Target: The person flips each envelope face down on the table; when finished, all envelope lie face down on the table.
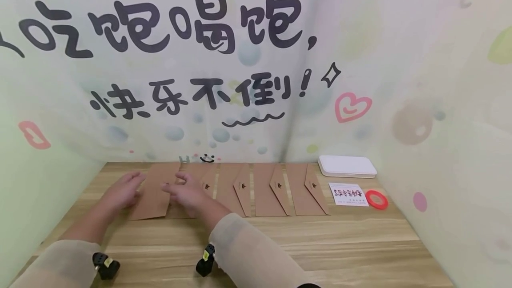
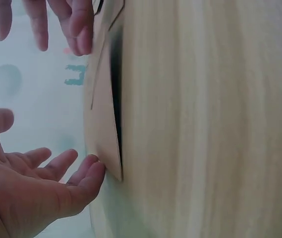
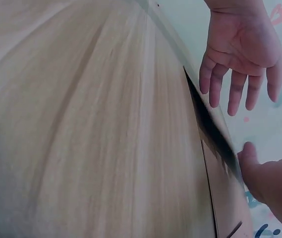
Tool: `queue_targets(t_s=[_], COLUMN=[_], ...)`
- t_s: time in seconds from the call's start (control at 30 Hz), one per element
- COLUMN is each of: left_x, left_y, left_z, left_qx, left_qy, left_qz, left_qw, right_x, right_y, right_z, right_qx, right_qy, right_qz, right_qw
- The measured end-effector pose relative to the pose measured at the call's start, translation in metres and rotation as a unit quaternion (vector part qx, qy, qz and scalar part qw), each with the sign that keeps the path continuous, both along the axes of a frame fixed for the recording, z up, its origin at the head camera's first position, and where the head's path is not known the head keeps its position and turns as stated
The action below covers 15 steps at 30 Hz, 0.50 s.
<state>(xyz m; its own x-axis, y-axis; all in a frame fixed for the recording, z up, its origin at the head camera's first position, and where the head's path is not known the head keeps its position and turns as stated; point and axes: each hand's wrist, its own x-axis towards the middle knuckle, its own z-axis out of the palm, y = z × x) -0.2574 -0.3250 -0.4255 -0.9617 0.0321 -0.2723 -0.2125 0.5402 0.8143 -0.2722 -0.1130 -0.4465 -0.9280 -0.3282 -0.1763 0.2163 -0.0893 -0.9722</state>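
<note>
In the head view a brown paper envelope (image 1: 154,190) lies at the left end of a row, its plain face up and its right side over the neighbouring envelope. My left hand (image 1: 124,190) is at its left edge, fingers loosely extended; in the left wrist view, the left fingertips (image 2: 95,166) come right up to the envelope's edge. Over its right side is my right hand (image 1: 190,194), fingers apart and relaxed. A dark gap shows under part of the envelope (image 2: 106,119). In the right wrist view both hands are spread around it, palm of the left hand (image 3: 245,54) showing.
Several more brown envelopes (image 1: 268,190) lie side by side, pointed flaps to the right with small dark prints. Right of them are a white flat case (image 1: 347,166), a printed card (image 1: 348,194) and a red ring (image 1: 377,199). A printed curtain (image 1: 256,141) stands behind the wooden table (image 1: 340,248).
</note>
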Motion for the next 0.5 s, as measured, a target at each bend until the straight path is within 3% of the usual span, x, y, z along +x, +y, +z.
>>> queue_targets(t_s=[0.1, 0.23, 0.37, 0.5], left_x=[0.000, -0.002, -0.005, -0.007], left_y=[0.006, 0.016, 0.027, 0.033], left_z=[0.002, 0.005, 0.003, 0.001], left_qx=[-0.025, -0.029, -0.016, -0.005], left_qy=[0.007, 0.003, 0.002, 0.008], left_qz=[-0.019, -0.043, -0.054, -0.056], left_qw=[0.9995, 0.9987, 0.9984, 0.9984], right_x=[-0.001, -0.002, -0.001, 0.001], right_y=[0.001, 0.004, 0.008, 0.010], right_z=[-0.002, -0.003, -0.004, -0.004], right_qx=[-0.012, 0.006, 0.046, 0.051], right_qy=[0.016, 0.048, 0.071, 0.081], right_qz=[-0.003, 0.032, 0.056, 0.064], right_qw=[0.9998, 0.9983, 0.9949, 0.9934])
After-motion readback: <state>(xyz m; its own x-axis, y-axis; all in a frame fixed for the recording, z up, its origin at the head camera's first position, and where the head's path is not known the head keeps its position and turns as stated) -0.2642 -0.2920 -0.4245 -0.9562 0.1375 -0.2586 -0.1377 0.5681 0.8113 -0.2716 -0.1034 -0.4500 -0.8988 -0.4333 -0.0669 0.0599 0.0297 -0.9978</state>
